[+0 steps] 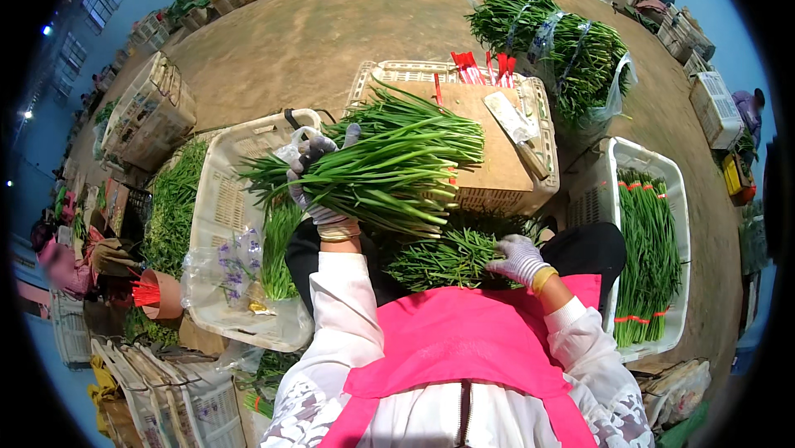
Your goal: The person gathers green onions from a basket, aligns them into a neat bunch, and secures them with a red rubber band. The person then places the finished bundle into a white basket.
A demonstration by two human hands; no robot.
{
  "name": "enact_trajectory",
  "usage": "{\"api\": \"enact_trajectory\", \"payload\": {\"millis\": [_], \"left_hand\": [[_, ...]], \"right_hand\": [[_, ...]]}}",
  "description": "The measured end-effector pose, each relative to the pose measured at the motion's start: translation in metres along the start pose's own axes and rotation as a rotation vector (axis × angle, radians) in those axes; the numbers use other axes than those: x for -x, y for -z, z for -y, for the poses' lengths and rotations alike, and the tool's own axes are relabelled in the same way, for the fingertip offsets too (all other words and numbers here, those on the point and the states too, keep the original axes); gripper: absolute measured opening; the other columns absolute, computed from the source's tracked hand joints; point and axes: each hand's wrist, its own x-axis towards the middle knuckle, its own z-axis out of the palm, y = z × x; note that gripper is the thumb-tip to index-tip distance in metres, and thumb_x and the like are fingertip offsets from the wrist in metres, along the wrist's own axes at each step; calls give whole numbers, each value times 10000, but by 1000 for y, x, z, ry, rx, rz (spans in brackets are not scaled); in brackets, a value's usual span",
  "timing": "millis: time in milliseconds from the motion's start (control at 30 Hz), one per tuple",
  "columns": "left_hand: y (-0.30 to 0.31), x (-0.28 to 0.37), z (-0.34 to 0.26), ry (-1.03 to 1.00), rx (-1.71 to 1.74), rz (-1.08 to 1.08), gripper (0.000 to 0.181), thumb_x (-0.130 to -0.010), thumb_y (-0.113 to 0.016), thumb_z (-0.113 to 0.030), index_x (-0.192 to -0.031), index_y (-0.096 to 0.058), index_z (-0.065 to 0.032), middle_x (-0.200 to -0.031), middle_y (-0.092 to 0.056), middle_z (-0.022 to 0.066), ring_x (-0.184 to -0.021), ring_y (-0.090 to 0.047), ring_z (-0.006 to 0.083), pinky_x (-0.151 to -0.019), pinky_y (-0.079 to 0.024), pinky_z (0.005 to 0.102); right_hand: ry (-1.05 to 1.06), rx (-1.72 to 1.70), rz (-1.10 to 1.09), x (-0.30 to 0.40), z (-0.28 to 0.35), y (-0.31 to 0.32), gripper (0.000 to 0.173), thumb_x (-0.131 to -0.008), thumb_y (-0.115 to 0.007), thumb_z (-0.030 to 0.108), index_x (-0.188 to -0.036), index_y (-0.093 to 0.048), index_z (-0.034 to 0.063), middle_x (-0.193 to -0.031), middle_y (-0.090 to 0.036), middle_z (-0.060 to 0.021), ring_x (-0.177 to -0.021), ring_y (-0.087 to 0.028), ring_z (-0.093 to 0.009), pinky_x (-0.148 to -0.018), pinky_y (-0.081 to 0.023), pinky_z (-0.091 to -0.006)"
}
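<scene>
My gloved left hand (310,181) is closed around a loose bunch of long green garlic chives (379,181). Another pile of chives (453,131) lies behind it on a wooden board (478,175), on top of an upturned plastic crate. At the board's right rests a wide-bladed knife (512,125) with a wooden handle; red ties (469,68) stand at the far edge. My gloved right hand (520,258) touches the right side of a heap of greens (444,261) at my lap; whether its fingers grip any stems cannot be told.
A white crate (684,261) at the right holds chive bundles with red bands. Another crate (214,218) at the left holds chives and plastic film. A big tied bundle of greens (559,50) lies beyond the board. A red-filled container (163,296) stands far left, near people.
</scene>
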Motion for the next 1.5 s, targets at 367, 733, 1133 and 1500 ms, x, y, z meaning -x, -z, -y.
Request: {"api": "enact_trajectory", "payload": {"millis": [367, 733, 1133, 1500], "left_hand": [[16, 9, -1, 88, 109, -160, 106, -856, -583, -241, -862, -622, -142, -1096, -650, 71, -1109, -571, 215, -1136, 18, 594], [8, 9, 9, 135, 10, -102, 128, -881, -574, -240, -897, -624, -123, -1072, -646, 52, -1062, -590, 232, -1106, -7, 648], [-44, 19, 38, 319, -428, -774, 34, -828, -587, -105, -799, -575, -91, -746, -602, 84, -743, -577, 256, -743, -490, 488], [-30, -2, 128, 825, -555, -703, 209, -834, -701, -263, -984, -642, -130, -883, -669, 42, -788, -629, 212, -742, -523, 374]], "right_hand": [[281, -1077, -303, -16, 73, 26, 146, -853, -618, 139, -881, -652, -1, -670, -591, -21, -563, -525, -86, -537, -447, -241], [453, -1434, -114, -21, 90, 64, 425, -848, -645, 78, -1237, -490, 6, -998, -617, -93, -899, -607, -161, -768, -509, -262], [465, 179, -785, 13, 116, 15, 1225, -502, -791, 617, -1424, -237, 30, -1428, -293, -262, -1326, -230, -491, -1092, -227, -487], [442, -1242, -101, -50, 67, 2, 644, -676, -740, 99, -1254, -467, 11, -1060, -606, -85, -902, -583, -193, -860, -474, -314]]}}
